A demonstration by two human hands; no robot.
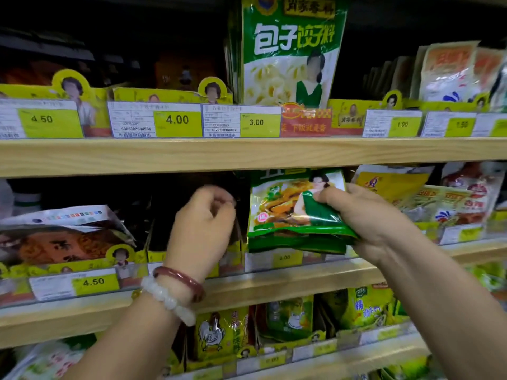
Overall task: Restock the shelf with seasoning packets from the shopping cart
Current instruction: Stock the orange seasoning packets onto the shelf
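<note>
A small stack of green seasoning packets (293, 212) is sitting at the front of the middle shelf (288, 278), printed face toward the camera, long axis running upright and leaning a little to the right, top edge tucking under the wooden board (247, 154) above. The right hand (365, 215) is gripping the stack at its right edge, thumb lying over the front and fingers wrapping behind its lower corner. The left hand (204, 215) is hovering just to the left of the stack, apart from it, fingers curling loosely with nothing visibly held; two bracelets (175, 292) are circling that wrist.

Between the hands and further left, a dark bay (175, 193) is offering open room behind a low yellow tray lip (153, 255). Tilted orange-and-white packets (63, 237) are crowding the left bay, and yellow and red packets (428, 198) are pressing close on the right. Price tags (93, 282) are lining the shelf edge. Overhead, a tall green packet (290, 50) is standing upright on the upper shelf; below, more yellow and green packets (219, 335) are filling the lower shelf.
</note>
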